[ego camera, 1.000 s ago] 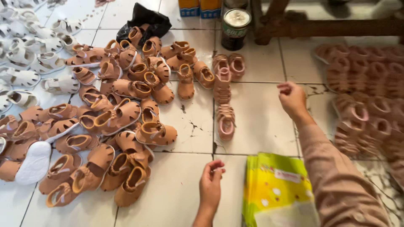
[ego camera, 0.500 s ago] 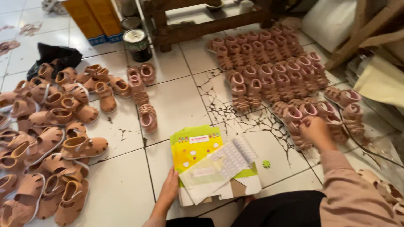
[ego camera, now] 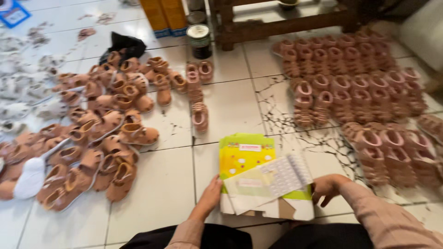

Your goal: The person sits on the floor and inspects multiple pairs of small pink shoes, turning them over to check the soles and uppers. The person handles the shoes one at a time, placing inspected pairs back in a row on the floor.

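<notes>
white tile floor (ego camera: 166,184): flat box stack (ego camera: 265,180) between hands, long axis away from body; left hand (ego camera: 211,196) fingers together on its edge, right hand (ego camera: 326,188) curled loose at the other.

Bright, even daylight; glare on white floor tiles (ego camera: 152,193) at upper left. Motion blur throughout, shadows soft.

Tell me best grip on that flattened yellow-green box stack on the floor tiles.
Probably the two long side edges, one from each side. The box stack lies flat on the tiled floor, so only its edges are free. The left hand already meets the left edge and the right hand the right, with loose flaps at the near end.
</notes>
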Demonstrator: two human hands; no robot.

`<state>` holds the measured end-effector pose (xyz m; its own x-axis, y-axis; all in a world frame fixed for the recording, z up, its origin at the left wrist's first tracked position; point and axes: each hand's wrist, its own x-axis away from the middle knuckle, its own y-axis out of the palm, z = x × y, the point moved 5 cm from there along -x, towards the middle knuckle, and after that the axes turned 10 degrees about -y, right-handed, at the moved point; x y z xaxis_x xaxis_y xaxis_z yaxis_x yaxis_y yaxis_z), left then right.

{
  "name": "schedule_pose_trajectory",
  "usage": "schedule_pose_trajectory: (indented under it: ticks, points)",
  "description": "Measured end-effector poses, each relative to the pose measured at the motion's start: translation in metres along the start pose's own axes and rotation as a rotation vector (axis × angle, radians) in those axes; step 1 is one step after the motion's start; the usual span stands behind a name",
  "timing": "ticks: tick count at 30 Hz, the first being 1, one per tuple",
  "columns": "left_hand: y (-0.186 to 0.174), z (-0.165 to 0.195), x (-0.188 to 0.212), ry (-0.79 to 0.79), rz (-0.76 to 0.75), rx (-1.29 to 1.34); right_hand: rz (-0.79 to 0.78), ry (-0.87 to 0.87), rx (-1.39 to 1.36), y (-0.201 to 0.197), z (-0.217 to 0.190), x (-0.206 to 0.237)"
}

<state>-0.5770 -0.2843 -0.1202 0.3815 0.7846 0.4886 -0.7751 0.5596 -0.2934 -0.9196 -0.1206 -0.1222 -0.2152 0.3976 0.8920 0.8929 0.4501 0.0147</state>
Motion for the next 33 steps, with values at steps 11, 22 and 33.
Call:
schedule_pose_trajectory:
  ticks: [11, 22, 33]
  points:
    - [-0.025, -0.012, 0.023, -0.219, -0.116, 0.005, 0.072, -0.114, -0.063, 0.033, -0.008, -0.018]
    - [-0.065, -0.037, 0.039, -0.288, -0.031, -0.191, 0.031, -0.024, 0.366, 0.048, -0.051, -0.011]
    - [-0.036, -0.048, 0.049, -0.271, -0.056, 0.056, 0.614, 0.243, 0.834, -0.087, -0.004, 0.043]
